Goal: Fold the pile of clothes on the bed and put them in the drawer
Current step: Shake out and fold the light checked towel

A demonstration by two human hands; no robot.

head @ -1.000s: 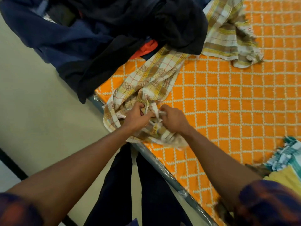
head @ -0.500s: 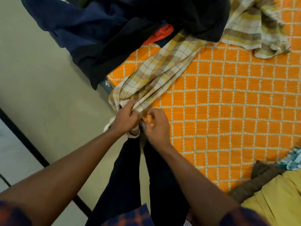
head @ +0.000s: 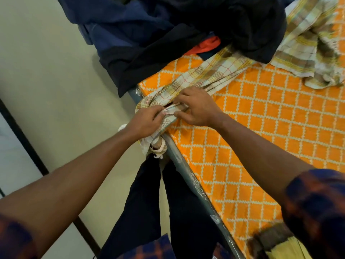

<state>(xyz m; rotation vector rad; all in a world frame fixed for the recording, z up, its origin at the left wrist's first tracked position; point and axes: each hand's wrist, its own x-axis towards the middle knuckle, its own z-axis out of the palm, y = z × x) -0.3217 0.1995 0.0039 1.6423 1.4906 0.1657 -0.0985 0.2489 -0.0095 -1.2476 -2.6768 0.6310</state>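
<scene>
Head cam looking down, and I'll use the grey bed rail (head: pixel 186 169) as the reference for everything. On the floor side of the rail there's beige floor (head: pixel 46 71) with a dark strip running across it, plus the person's dark trousers (head: pixel 145 202) standing right up against the rail. The left hand (head: pixel 145 122) sits right over the rail, fingers curled in and pinching a bunched edge of the checked cloth (head: pixel 205 75). A frayed white end of that cloth hangs off the floor side of the rail, just under that hand. The cloth is a cream, yellow and brown check, gathered into a long rope-ish band that runs from the rail across the orange sheet (head: pixel 270 137) and goes under the dark pile of clothes (head: pixel 168 34). That pile sits at the far end of the rail and spills over it toward the floor. The right hand (head: pixel 197 109) is just on the bed side of the rail, nearly touching the left, thumb and fingers pinching the same edge. A red-orange garment (head: pixel 209 44) pokes out under the pile. Further in from the rail, a heap of the same check (head: pixel 308 43) lies on the sheet; can't tell if it's the same piece. At the rail's near end, bed side, there's something yellow (head: pixel 287 247).
</scene>
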